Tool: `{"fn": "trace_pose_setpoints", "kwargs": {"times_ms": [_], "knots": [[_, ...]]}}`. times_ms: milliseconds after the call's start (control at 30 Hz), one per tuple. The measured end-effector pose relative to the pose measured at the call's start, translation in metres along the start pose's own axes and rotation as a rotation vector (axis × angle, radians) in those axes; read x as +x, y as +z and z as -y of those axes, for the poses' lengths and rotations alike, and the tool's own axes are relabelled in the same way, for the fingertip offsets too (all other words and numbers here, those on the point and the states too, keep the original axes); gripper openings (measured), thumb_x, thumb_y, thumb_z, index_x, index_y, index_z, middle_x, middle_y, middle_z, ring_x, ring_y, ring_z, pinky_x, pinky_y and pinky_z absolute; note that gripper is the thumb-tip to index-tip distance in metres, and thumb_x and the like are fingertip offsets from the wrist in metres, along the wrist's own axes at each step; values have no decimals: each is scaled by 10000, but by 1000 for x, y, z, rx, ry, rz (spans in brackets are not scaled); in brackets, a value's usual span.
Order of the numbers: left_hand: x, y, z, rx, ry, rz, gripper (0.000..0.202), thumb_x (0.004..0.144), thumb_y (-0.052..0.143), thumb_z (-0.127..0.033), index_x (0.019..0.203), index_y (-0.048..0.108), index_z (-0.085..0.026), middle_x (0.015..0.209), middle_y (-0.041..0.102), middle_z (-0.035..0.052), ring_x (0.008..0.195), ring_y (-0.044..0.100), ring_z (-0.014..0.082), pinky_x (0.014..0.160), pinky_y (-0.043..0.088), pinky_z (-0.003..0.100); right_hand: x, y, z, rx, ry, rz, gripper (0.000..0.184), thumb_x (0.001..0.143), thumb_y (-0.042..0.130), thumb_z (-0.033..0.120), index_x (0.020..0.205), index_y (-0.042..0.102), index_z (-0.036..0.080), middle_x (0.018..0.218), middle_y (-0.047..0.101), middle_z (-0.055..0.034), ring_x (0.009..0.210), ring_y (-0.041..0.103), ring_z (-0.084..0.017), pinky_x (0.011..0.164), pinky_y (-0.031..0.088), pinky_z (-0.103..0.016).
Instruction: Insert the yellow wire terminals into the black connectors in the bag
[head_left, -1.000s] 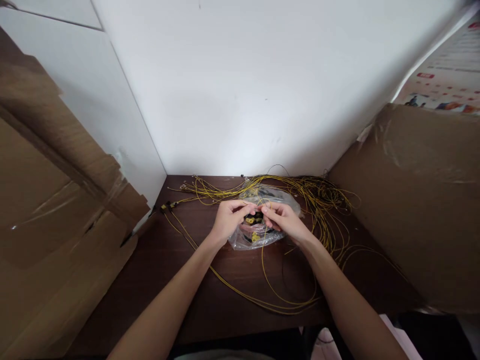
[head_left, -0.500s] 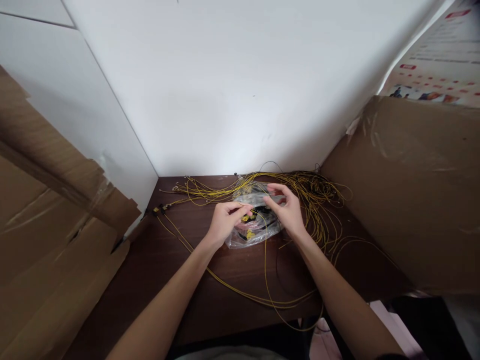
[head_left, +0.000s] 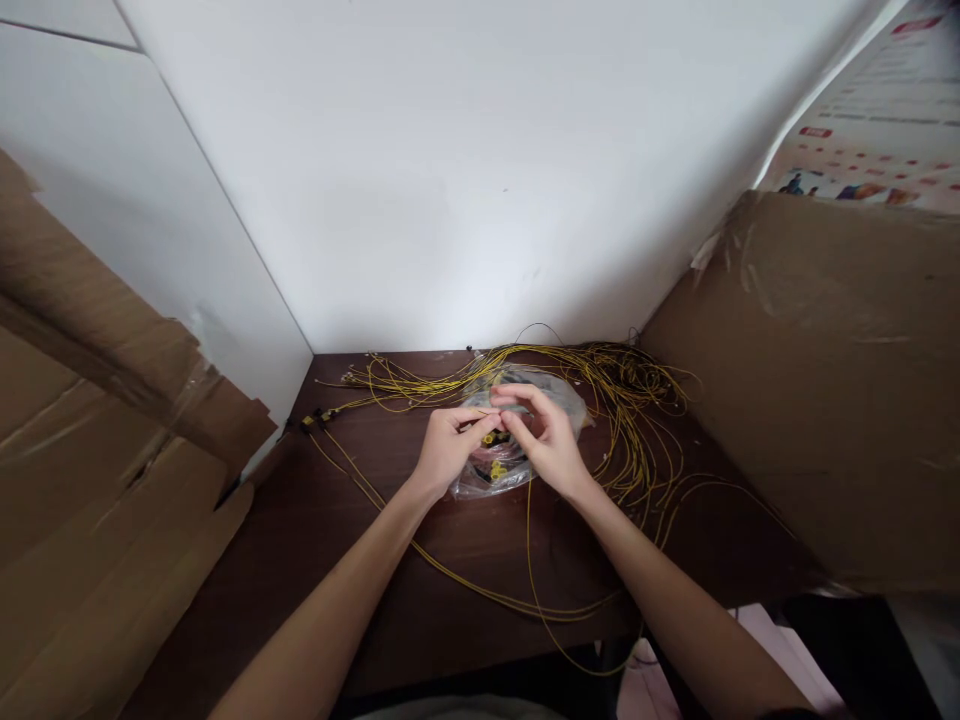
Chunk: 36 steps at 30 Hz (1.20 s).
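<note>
My left hand [head_left: 444,450] is pinched on the end of a thin yellow wire [head_left: 529,540], which hangs down and loops toward the table's front edge. Meeting it fingertip to fingertip, my right hand [head_left: 553,448] closes its thumb and a finger at the same wire end, other fingers curved above. Whatever tiny part sits between the fingertips is hidden. Beneath both hands lies a clear plastic bag [head_left: 474,491], with yellow connectors [head_left: 498,470] and black pieces showing in it.
A tangled bundle of yellow and black wires [head_left: 600,375] spreads along the back of the dark table [head_left: 450,640]. Yellow-black connectors [head_left: 307,424] with wires lie at the left. Cardboard [head_left: 810,400] stands right, more cardboard [head_left: 97,480] left, and a white wall [head_left: 465,200] behind.
My right hand has moved left and down from above the bag, bringing its fingertips against those of my left hand. My left hand has stayed nearly in place, holding the wire.
</note>
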<state>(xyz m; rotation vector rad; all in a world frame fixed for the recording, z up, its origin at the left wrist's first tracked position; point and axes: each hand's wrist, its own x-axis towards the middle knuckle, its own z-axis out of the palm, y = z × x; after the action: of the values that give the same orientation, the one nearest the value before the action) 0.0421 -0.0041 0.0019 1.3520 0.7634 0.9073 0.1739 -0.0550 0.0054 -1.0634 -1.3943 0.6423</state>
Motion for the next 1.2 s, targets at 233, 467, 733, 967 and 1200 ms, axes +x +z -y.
{"fn": "trace_pose_setpoints", "kwargs": {"times_ms": [233,467,733,967,1200], "knots": [[4,-4,0,96,190,-68,180,713,641,-253,829,724,-144,891,702,70,828,634,179,779,499,285,1,-2,-18,-2,220,-19,225,772,585,370,872,609,169,667,589,-15,575,542,-133,529,449,-252],[6,-6,-1,-68,91,-226,234,667,676,-266,856,707,-132,728,691,56,481,507,82,443,405,196,4,-9,-19,-163,195,-134,210,744,600,356,725,629,148,644,576,-15,575,492,-123,563,402,-244],[8,-6,1,-85,86,-250,217,647,686,-252,821,711,-123,698,674,46,443,429,47,420,358,175,3,-7,-18,-216,186,-110,183,750,590,333,747,640,157,680,616,-21,556,481,-117,530,375,-236],[3,2,7,38,112,-196,211,667,668,-270,821,718,-136,677,671,34,450,451,65,438,410,185,3,-6,-17,-194,174,-70,170,757,591,322,770,649,163,753,658,-34,592,518,-128,550,391,-244],[4,0,7,120,178,-219,225,694,649,-280,869,712,-154,739,676,33,494,494,70,483,441,180,3,-5,-19,-193,178,-91,157,759,587,308,765,638,160,762,659,-38,628,543,-140,584,412,-254]]}}
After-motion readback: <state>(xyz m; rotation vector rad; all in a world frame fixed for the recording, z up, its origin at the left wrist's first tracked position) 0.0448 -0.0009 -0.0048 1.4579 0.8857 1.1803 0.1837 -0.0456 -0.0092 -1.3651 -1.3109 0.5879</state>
